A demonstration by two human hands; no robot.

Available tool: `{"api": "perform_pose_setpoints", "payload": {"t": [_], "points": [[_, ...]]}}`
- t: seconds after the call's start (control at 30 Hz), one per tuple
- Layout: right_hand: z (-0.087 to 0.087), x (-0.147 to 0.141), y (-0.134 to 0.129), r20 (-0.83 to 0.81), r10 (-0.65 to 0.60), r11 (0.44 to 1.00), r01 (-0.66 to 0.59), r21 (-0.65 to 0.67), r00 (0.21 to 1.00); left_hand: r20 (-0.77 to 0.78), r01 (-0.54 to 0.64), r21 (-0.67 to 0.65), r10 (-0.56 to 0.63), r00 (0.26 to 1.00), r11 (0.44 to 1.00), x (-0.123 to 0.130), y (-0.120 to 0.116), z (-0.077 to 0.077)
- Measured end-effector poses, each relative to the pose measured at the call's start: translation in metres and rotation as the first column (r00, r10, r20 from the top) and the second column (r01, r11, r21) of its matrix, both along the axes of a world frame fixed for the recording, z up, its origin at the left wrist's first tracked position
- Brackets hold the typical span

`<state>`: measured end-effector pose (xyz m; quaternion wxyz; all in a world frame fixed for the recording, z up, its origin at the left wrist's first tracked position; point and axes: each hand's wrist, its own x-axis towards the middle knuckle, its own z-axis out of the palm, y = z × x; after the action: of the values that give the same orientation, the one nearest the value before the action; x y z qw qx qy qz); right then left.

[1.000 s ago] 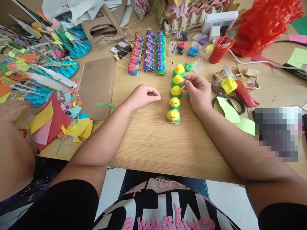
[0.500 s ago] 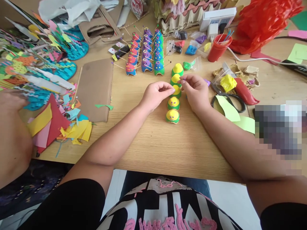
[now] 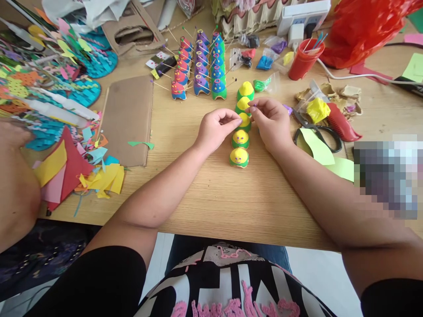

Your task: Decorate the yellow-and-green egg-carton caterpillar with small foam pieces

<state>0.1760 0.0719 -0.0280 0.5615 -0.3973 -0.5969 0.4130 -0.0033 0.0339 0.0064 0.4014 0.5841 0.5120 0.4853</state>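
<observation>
A column of several yellow-topped green bumps (image 3: 239, 157) runs away from me; the nearest two have small faces with purple eyes. My left hand (image 3: 220, 128) pinches at the left side of the third bump, its thumb and forefinger pressed together; anything between them is too small to name. My right hand (image 3: 271, 121) is on the column's right side, thumb and forefinger closed on a tiny purple piece (image 3: 254, 105). Farther back stand three finished-looking rows: a red and blue row (image 3: 179, 90), a purple row (image 3: 201, 83) and a blue and green row (image 3: 218, 88), with pins sticking out.
Cardboard (image 3: 127, 121) and paper scraps (image 3: 109, 178) lie left, beside another person's arm (image 3: 20, 185). On the right are scissors (image 3: 330, 140), yellow clay (image 3: 317, 110), a red comb-like piece (image 3: 343, 123) and green paper strips (image 3: 317, 147). A red cup (image 3: 306, 59) stands behind.
The view has shifted slightly, so things on the table appear a little displaced. Both hands stay pinched by the third bump, with little visible movement.
</observation>
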Motion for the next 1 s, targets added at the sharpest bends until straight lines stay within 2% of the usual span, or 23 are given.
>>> {"api": "perform_pose_setpoints", "payload": {"t": [0.4,0.5,0.67,1.0], "points": [[0.001,0.001,-0.002,0.013,0.000,1.000,0.000,-0.017,1.000,0.064,0.004,0.023,-0.006,0.998,1.000,-0.006,0.004,0.002],[0.002,0.001,-0.003,0.026,0.002,1.000,-0.002,-0.007,1.000,0.093,0.062,0.069,-0.069,0.993,0.996,-0.012,0.006,-0.002],[0.004,0.001,-0.005,0.064,-0.005,1.000,0.005,0.003,0.998,0.038,0.149,0.158,-0.157,0.987,0.976,-0.015,0.012,-0.013],[0.002,0.002,-0.003,0.084,-0.012,0.999,0.009,0.032,0.996,0.002,0.152,0.168,-0.155,0.988,0.974,-0.009,0.020,-0.018]]}}
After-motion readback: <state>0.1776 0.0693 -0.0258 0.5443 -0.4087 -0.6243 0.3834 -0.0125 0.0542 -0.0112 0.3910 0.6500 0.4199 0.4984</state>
